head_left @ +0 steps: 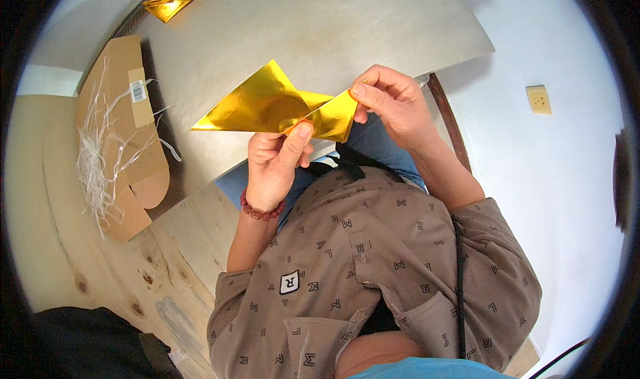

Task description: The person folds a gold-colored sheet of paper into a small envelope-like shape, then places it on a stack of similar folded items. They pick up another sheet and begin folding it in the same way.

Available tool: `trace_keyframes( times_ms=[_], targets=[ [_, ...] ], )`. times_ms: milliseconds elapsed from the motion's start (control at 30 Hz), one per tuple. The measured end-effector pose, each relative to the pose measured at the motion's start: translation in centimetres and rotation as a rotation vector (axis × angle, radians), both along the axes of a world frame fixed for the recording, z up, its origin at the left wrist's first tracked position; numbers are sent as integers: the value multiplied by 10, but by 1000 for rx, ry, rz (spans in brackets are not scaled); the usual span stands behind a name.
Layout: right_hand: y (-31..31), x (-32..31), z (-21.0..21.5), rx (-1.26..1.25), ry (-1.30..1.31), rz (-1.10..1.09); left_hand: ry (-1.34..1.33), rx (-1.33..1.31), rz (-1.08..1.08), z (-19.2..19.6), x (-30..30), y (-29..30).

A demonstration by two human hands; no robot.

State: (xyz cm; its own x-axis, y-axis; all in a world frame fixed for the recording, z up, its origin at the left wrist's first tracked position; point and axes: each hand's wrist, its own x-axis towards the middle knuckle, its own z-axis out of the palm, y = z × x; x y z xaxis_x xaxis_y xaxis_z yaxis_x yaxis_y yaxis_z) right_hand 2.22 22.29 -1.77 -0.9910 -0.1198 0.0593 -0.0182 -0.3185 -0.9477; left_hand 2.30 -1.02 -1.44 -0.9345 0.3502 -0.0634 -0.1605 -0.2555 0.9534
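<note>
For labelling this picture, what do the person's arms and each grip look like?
The left grip is ungloved, with a dark red beaded bracelet at its wrist; the right grip is ungloved, wrist bare. Both short sleeves are brown, printed in black; a thin black cord runs by the right one.

Free to pass over the smooth pale grey tabletop (373,32) beyond the shiny gold foil sheet (253,106). Blocked at left by brown cut cardboard (155,172) with tangled white strips (95,152), at far left by stacked folded gold foil pieces (170,4), at right by the plain white wall (560,212).
</note>
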Motion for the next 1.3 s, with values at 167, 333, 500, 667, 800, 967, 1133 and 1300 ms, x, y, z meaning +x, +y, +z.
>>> trace_keyframes(
  times_ms=[167, 333, 500, 667, 800, 967, 1133, 1300],
  targets=[
    [11, -8, 6, -108, 35, -149, -51, 29, 104, -1, -1, -2],
    [-3, 4, 8, -31, -121, 23, -54, 95, 123, -1, -6, 1],
    [-11, 7, -1, 43, -108, 75, -98, 48, 92, -1, -3, 4],
    [-4, 6, -4, 82, -35, 82, -171, 86, 91, 0, -2, 4],
    [-6, 7, -6, -38, -178, 119, -227, 130, 102, 0, -8, 8],
    [-11, 8, -9, -115, -299, 160, -220, 88, 158, 0, -12, 9],
    [-12, 4, -10, -34, -333, 152, -227, 74, 138, 3, -18, 9],
    [-16, 8, -9, -112, -398, 191, -216, 40, 161, 8, -21, 11]
  ],
)
